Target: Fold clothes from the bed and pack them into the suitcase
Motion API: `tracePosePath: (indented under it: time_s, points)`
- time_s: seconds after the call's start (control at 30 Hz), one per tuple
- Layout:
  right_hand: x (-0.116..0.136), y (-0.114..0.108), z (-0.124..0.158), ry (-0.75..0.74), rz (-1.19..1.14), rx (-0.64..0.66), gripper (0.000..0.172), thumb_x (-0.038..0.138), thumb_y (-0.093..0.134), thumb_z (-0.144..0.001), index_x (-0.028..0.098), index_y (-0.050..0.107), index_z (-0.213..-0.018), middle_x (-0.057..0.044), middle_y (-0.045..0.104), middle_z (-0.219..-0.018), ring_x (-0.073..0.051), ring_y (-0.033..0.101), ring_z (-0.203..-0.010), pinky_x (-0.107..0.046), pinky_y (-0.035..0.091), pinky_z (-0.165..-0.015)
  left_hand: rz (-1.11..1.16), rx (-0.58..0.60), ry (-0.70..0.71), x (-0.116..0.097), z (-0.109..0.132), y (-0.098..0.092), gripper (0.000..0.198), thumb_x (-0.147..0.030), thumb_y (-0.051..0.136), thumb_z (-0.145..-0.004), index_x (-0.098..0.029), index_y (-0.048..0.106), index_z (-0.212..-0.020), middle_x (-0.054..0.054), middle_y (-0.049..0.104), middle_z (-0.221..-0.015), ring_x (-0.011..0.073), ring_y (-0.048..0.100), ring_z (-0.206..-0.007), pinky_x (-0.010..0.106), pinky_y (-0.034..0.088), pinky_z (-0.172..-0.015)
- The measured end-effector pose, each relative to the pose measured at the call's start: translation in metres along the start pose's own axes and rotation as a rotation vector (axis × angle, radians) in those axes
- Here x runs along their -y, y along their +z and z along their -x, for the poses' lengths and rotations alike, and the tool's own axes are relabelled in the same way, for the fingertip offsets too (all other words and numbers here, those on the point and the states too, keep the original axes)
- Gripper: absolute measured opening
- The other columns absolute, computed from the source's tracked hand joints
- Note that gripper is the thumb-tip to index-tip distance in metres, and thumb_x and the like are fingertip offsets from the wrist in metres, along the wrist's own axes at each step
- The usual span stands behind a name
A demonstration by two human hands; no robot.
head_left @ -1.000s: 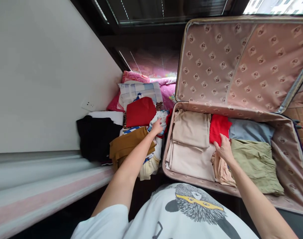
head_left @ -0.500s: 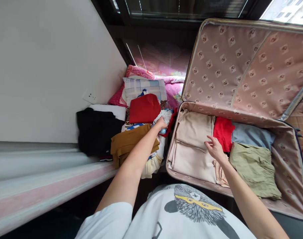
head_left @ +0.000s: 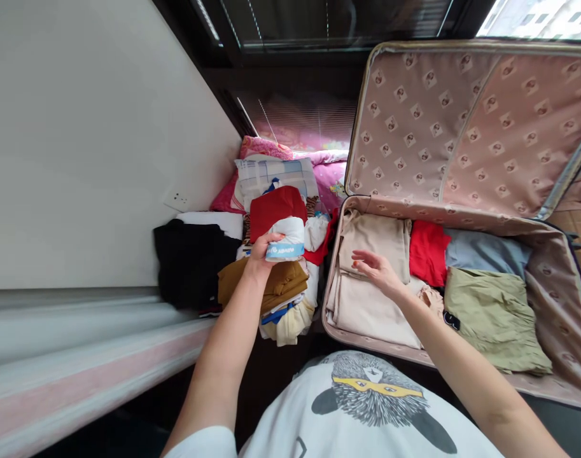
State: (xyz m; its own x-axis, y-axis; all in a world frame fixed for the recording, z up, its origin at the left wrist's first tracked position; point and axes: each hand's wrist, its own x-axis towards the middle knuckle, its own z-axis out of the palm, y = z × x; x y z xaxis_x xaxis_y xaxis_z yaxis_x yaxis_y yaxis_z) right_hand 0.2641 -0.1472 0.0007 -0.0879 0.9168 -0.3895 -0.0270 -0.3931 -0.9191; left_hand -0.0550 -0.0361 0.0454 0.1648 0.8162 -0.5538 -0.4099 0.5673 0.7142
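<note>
My left hand [head_left: 260, 249] is closed around a small rolled white garment with a light blue band [head_left: 286, 238], held up over a pile of folded clothes [head_left: 280, 286] left of the suitcase. My right hand [head_left: 375, 268] hovers open, fingers spread, above the beige folded clothes [head_left: 366, 280] in the left part of the open suitcase [head_left: 552, 254]. Inside the case also lie a red garment [head_left: 427, 252], a grey-blue one [head_left: 485, 253] and an olive-green one [head_left: 495, 318].
The suitcase lid [head_left: 462, 127] stands upright behind the case. The pile holds a mustard garment [head_left: 275, 283], a red one [head_left: 275, 207] and a black one [head_left: 188, 261]. Pink bedding [head_left: 290, 156] lies behind. A white wall [head_left: 80, 140] runs along the left.
My left hand has lifted the rolled white garment out of the pile and drawn it back. My right hand has left the red and olive clothes and moved left over the beige ones.
</note>
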Motion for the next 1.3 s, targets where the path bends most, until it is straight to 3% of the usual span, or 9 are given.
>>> tracePosePath:
  time_s: [0.23, 0.33, 0.43, 0.57, 0.7, 0.93, 1.1, 1.2, 1.3]
  points:
    - [0.055, 0.022, -0.008, -0.312, -0.04, 0.203, 0.109, 0.058, 0.097, -0.056, 0.031, 0.053, -0.151, -0.012, 0.048, -0.158, -0.034, 0.045, -0.146, -0.047, 0.046, -0.113, -0.049, 0.334, 0.0, 0.014, 0.062, 0.058, 0.07, -0.023, 0.074, -0.058, -0.012, 0.071, -0.127, 0.01, 0.079, -0.098, 0.0331, 0.075, -0.098, 0.036, 0.059, -0.083]
    - [0.07, 0.016, 0.002, -0.183, -0.005, 0.582, 0.084, 0.051, 0.095, -0.064, 0.022, 0.066, -0.137, -0.008, 0.072, -0.123, -0.03, 0.066, -0.115, -0.039, 0.056, -0.096, -0.13, 0.516, -0.151, 0.024, 0.064, 0.072, 0.068, -0.024, 0.084, -0.056, -0.015, 0.074, -0.123, 0.012, 0.079, -0.103, 0.0349, 0.075, -0.099, 0.037, 0.057, -0.081]
    - [0.056, 0.008, 0.025, 0.009, -0.049, 0.6, 0.049, 0.047, 0.091, -0.071, 0.017, 0.076, -0.107, -0.003, 0.074, -0.09, -0.02, 0.067, -0.08, -0.031, 0.057, -0.074, -0.251, 0.581, -0.191, 0.032, 0.039, 0.067, 0.061, -0.032, 0.089, -0.061, -0.017, 0.075, -0.119, 0.014, 0.077, -0.107, 0.031, 0.074, -0.094, 0.036, 0.056, -0.078]
    - [0.011, -0.012, 0.064, 0.227, -0.301, 0.229, 0.045, 0.045, 0.097, -0.058, 0.018, 0.074, -0.085, -0.001, 0.068, -0.07, -0.014, 0.056, -0.057, -0.027, 0.048, -0.054, -0.552, 0.246, 0.009, 0.039, -0.03, 0.051, 0.048, -0.031, 0.082, -0.075, -0.014, 0.072, -0.118, 0.017, 0.075, -0.109, 0.0238, 0.071, -0.092, 0.036, 0.056, -0.084]
    - [-0.02, -0.039, 0.089, 0.331, -0.445, -0.022, 0.05, 0.04, 0.102, -0.047, 0.021, 0.074, -0.083, -0.002, 0.071, -0.07, -0.016, 0.059, -0.055, -0.029, 0.05, -0.053, -1.258, -0.082, 0.167, 0.058, -0.091, 0.053, 0.042, -0.011, 0.078, -0.073, -0.012, 0.073, -0.115, 0.017, 0.072, -0.116, 0.0305, 0.067, -0.111, 0.039, 0.05, -0.101]
    - [-0.027, -0.06, 0.093, 0.306, -0.46, -0.138, 0.05, 0.041, 0.102, -0.05, 0.021, 0.075, -0.087, -0.005, 0.078, -0.081, -0.021, 0.07, -0.067, -0.033, 0.058, -0.064, -1.524, -0.291, 0.203, 0.108, -0.106, 0.062, 0.03, -0.015, 0.06, -0.09, -0.013, 0.072, -0.118, 0.025, 0.051, -0.149, 0.0421, 0.049, -0.136, 0.05, 0.044, -0.105]
    - [-0.031, -0.058, 0.092, 0.297, -0.547, -0.177, 0.055, 0.039, 0.103, -0.047, 0.021, 0.076, -0.092, -0.003, 0.078, -0.081, -0.017, 0.07, -0.067, -0.027, 0.057, -0.065, -1.186, -0.325, 0.253, 0.09, -0.114, 0.042, 0.02, -0.016, 0.081, -0.064, -0.017, 0.071, -0.082, 0.018, 0.069, -0.111, 0.0417, 0.059, -0.123, 0.044, 0.048, -0.095]
    - [-0.036, -0.06, 0.09, 0.282, -0.561, -0.168, 0.055, 0.039, 0.103, -0.048, 0.021, 0.077, -0.093, -0.002, 0.078, -0.08, -0.017, 0.069, -0.067, -0.026, 0.056, -0.065, -0.665, -0.187, 0.199, 0.058, -0.109, 0.023, 0.025, -0.018, 0.078, -0.056, -0.016, 0.066, -0.078, 0.008, 0.07, -0.08, 0.0308, 0.069, -0.091, 0.037, 0.052, -0.079]
    - [-0.036, -0.065, 0.085, 0.246, -0.544, -0.147, 0.052, 0.038, 0.102, -0.05, 0.02, 0.076, -0.092, -0.003, 0.078, -0.081, -0.018, 0.069, -0.068, -0.028, 0.056, -0.065, -0.291, 0.008, 0.185, 0.026, -0.086, 0.007, 0.038, -0.018, 0.077, -0.051, -0.013, 0.069, -0.088, 0.008, 0.074, -0.082, 0.0264, 0.07, -0.083, 0.037, 0.055, -0.077]
